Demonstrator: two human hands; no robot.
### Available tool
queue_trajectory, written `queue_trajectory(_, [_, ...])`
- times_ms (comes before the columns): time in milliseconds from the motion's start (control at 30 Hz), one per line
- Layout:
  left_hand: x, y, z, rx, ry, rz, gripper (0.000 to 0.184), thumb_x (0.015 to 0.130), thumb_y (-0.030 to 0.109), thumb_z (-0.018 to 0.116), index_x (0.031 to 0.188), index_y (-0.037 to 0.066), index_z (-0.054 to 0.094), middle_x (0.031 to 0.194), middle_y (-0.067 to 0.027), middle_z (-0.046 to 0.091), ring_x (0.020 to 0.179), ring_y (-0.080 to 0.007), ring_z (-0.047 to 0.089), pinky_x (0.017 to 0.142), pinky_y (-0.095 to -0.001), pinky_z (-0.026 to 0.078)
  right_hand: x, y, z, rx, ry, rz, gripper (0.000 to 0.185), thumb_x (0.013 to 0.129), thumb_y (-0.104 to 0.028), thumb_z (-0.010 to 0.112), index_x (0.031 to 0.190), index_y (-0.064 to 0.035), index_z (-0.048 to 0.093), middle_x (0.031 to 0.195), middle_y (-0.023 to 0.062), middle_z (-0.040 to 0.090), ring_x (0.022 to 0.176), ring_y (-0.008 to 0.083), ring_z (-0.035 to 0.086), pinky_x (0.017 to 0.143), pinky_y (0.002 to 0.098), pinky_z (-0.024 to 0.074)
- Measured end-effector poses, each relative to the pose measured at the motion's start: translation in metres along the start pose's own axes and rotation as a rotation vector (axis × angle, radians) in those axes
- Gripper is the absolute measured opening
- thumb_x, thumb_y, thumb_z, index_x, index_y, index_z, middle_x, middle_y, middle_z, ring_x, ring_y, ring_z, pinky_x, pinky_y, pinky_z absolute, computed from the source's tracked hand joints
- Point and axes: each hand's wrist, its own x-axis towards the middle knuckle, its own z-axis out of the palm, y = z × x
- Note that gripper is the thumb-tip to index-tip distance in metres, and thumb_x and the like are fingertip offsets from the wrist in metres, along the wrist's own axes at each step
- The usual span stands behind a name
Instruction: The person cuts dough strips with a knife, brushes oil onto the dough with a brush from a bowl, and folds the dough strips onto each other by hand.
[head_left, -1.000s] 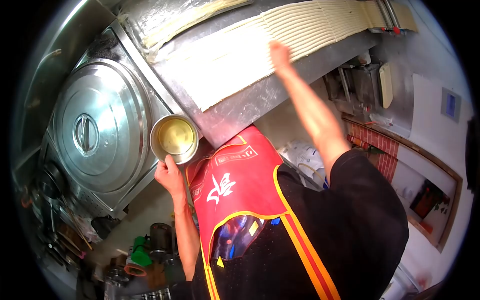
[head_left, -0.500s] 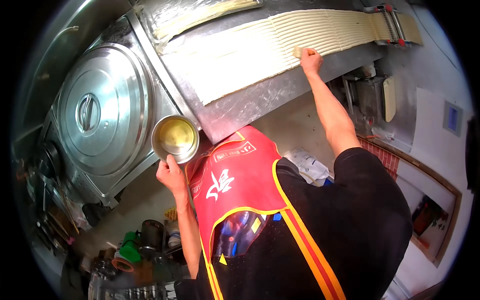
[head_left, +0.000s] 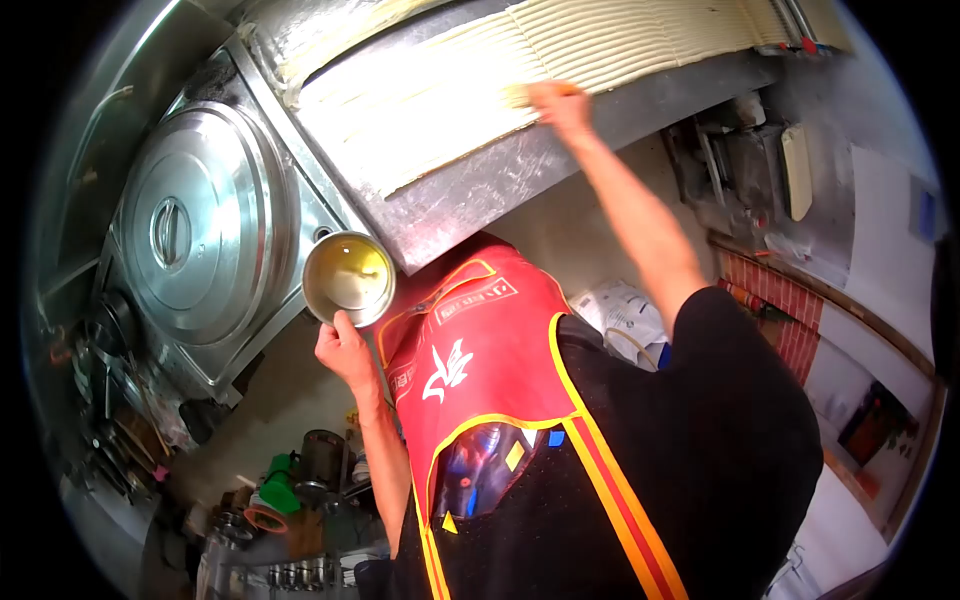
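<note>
A metal bowl (head_left: 349, 280) with yellow liquid in it is held at its lower rim by my left hand (head_left: 342, 347), the thumb over the edge. My right hand (head_left: 562, 108) is closed round a small pale tool, perhaps a brush, whose far end is washed out by glare. That hand is over the front edge of a long sheet of dough (head_left: 440, 105). Parallel ridges run along the sheet's right part, while its left part is too bright to show detail. The dough lies on a metal table (head_left: 480, 180).
Left of the table is a large round metal lid (head_left: 195, 225) on a steel stove top. A roller device (head_left: 797, 25) stands at the sheet's right end. Pale strips lie under plastic (head_left: 320, 35) at the back. Pots and a green object (head_left: 280, 485) are lower left.
My right hand went right along the dough, then came back left. My left hand still holds the bowl in nearly the same place. The camera view has shifted slightly.
</note>
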Motion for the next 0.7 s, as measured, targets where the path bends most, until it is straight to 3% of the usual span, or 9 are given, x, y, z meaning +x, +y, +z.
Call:
queue_trajectory(100, [-0.015, 0.005, 0.006, 0.017, 0.023, -0.004, 0.034, 0.091, 0.011, 0.059, 0.061, -0.003, 0.049, 0.054, 0.0031, 0.044, 0.055, -0.0053, 0.035, 0.048, -0.0295, 0.032, 0.033, 0.013, -0.072, -0.631, 0.42, -0.314, 0.023, 0.09, -0.022, 0.058, 0.083, -0.0036, 0.07, 0.073, 0.0136, 0.071, 0.055, 0.0271, 0.065, 0.052, 0.0377, 0.0506])
queue_trajectory(167, [-0.02, 0.007, 0.011, 0.018, 0.027, -0.005, 0.034, 0.091, 0.011, 0.059, 0.062, -0.003, 0.05, 0.055, 0.0028, 0.045, 0.055, -0.0053, 0.036, 0.048, -0.0294, 0.032, -0.005, -0.005, -0.005, -0.982, 0.125, -0.268, 0.03, 0.094, -0.022, 0.043, 0.084, -0.0048, 0.065, 0.08, 0.0193, 0.067, 0.068, 0.0331, 0.065, 0.061, 0.0441, 0.0511])
queue_trajectory(200, [-0.023, 0.007, 0.012, 0.03, 0.025, -0.013, 0.033, 0.091, 0.011, 0.059, 0.063, -0.003, 0.051, 0.055, 0.0026, 0.045, 0.056, -0.0054, 0.036, 0.049, -0.0294, 0.033, -0.03, 0.008, 0.049, -0.448, -0.051, -0.017, 0.019, 0.09, -0.016, 0.048, 0.082, -0.008, 0.063, 0.08, 0.0149, 0.063, 0.076, 0.0318, 0.063, 0.067, 0.0453, 0.0513])
queue_trajectory(233, [-0.028, 0.007, 0.008, 0.049, 0.019, -0.011, 0.033, 0.091, 0.011, 0.059, 0.063, -0.003, 0.051, 0.055, 0.0026, 0.045, 0.056, -0.0054, 0.036, 0.049, -0.0294, 0.033, -0.047, 0.052, 0.106, -0.954, -0.034, -0.66, 0.012, 0.083, -0.013, 0.053, 0.085, -0.0103, 0.064, 0.081, 0.0119, 0.061, 0.08, 0.0308, 0.062, 0.07, 0.0445, 0.0522])
queue_trajectory(267, [-0.029, 0.008, 0.007, 0.05, 0.017, -0.018, 0.032, 0.091, 0.011, 0.059, 0.063, -0.003, 0.052, 0.056, 0.0027, 0.046, 0.056, -0.0053, 0.037, 0.049, -0.0292, 0.033, -0.08, 0.048, 0.159, -0.973, -0.229, -0.791, 0.007, 0.077, -0.013, 0.059, 0.08, -0.0089, 0.064, 0.081, 0.014, 0.062, 0.085, 0.0335, 0.062, 0.074, 0.0441, 0.0528])
queue_trajectory(367, [-0.029, 0.009, 0.01, 0.033, 0.005, -0.012, 0.032, 0.091, 0.011, 0.059, 0.063, -0.003, 0.052, 0.057, 0.0032, 0.047, 0.057, -0.0052, 0.037, 0.049, -0.0289, 0.033, -0.157, -0.011, 0.228, -0.223, -0.326, -0.391, 0.016, 0.084, -0.022, 0.064, 0.076, -0.0094, 0.068, 0.074, 0.0118, 0.068, 0.065, 0.0256, 0.065, 0.061, 0.0385, 0.0537])
queue_trajectory(433, [-0.032, 0.01, 0.007, 0.005, 0.003, -0.02, 0.033, 0.092, 0.011, 0.058, 0.063, -0.003, 0.051, 0.058, 0.004, 0.047, 0.057, -0.005, 0.038, 0.049, -0.0286, 0.033, -0.145, -0.023, 0.211, 0.062, -0.47, 0.062, 0.019, 0.087, -0.029, 0.068, 0.079, -0.0119, 0.07, 0.068, 0.0049, 0.067, 0.059, 0.0149, 0.063, 0.056, 0.035, 0.0524])
queue_trajectory(567, [-0.044, 0.006, 0.009, -0.06, 0.064, -0.016, 0.033, 0.091, 0.01, 0.058, 0.061, -0.002, 0.049, 0.057, 0.0045, 0.045, 0.056, -0.005, 0.036, 0.048, -0.0284, 0.032, -0.032, 0.029, 0.053, 0.286, -0.251, 0.22, 0.019, 0.09, -0.023, 0.068, 0.082, -0.0059, 0.071, 0.065, 0.0021, 0.063, 0.049, 0.01, 0.059, 0.042, 0.0239, 0.0479])
queue_trajectory(700, [-0.053, -0.007, -0.004, 0.04, 0.078, -0.038, 0.032, 0.091, 0.009, 0.057, 0.062, -0.002, 0.05, 0.056, 0.0044, 0.047, 0.055, -0.0048, 0.038, 0.049, -0.0276, 0.034, 0.0, -0.017, -0.07, -0.689, 0.475, -0.527, 0.019, 0.086, -0.018, 0.062, 0.075, -0.005, 0.071, 0.063, 0.0116, 0.068, 0.059, 0.0283, 0.067, 0.054, 0.039, 0.052])
